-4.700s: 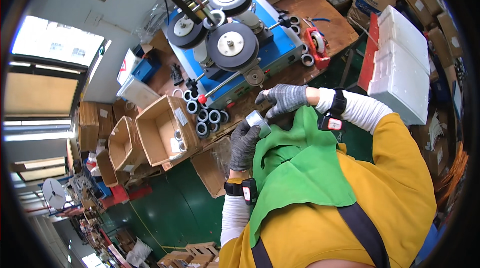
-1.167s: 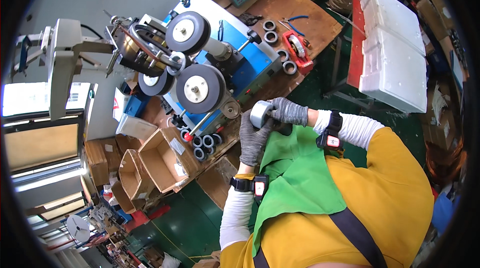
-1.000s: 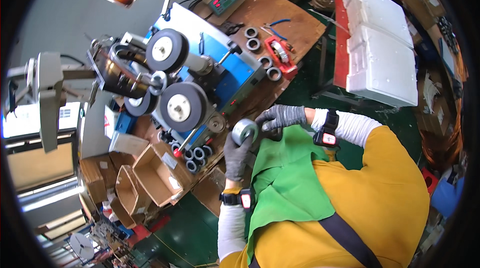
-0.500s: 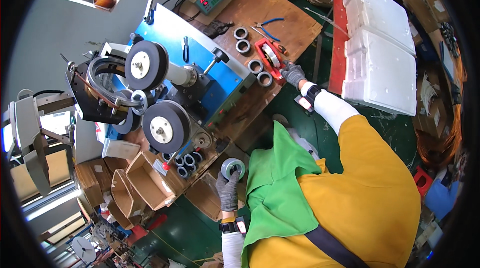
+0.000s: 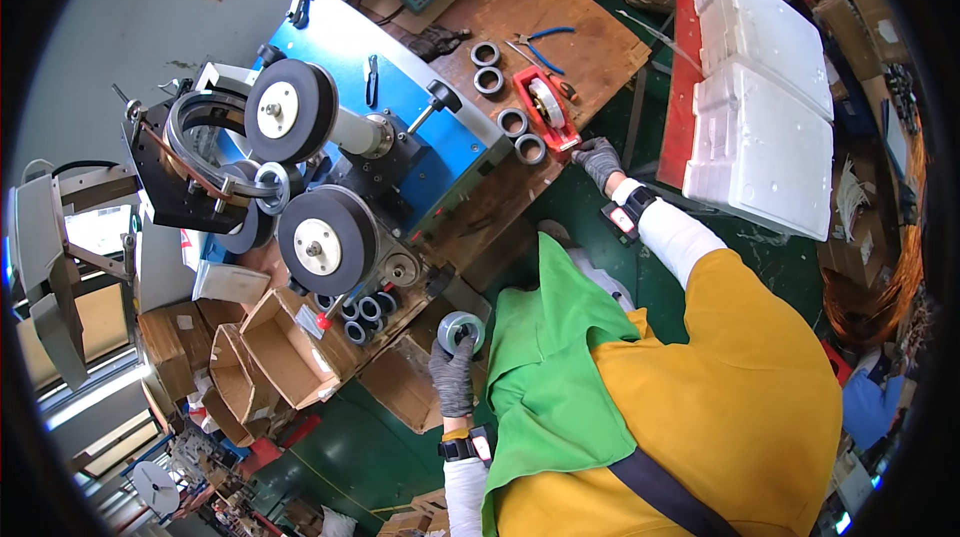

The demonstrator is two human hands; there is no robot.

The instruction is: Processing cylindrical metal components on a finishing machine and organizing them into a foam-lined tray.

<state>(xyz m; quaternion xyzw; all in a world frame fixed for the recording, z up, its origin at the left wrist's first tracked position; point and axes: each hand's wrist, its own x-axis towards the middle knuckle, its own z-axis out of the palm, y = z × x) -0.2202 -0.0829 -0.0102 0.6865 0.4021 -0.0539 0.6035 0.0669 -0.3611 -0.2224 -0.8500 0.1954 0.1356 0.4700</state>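
Note:
Gripped in my gloved left hand (image 5: 452,383) is a grey ring-shaped coil (image 5: 461,331), fingers around its rim and thumb at its opening. This hand is in front of the bench's near edge, above a cardboard box. My gloved right hand (image 5: 600,163) is at the near end of a red tape dispenser (image 5: 556,127) that carries a white tape roll (image 5: 546,103). Its fingers are closed together beside the dispenser's end; what they pinch, if anything, is too small to make out. Several similar grey rings (image 5: 512,123) stand on the bench left of the dispenser.
A blue winding machine (image 5: 330,47) with black rollers (image 5: 318,246) fills the bench's left part. Pliers (image 5: 545,49) lie behind the dispenser. Several more rings (image 5: 370,308) sit beside open cardboard boxes (image 5: 285,342). White foam boxes (image 5: 760,147) stand at right.
My right hand has drawn a little way back from the dispenser, toward the near right. My left hand still holds the ring-shaped coil. The whole view has shifted slightly.

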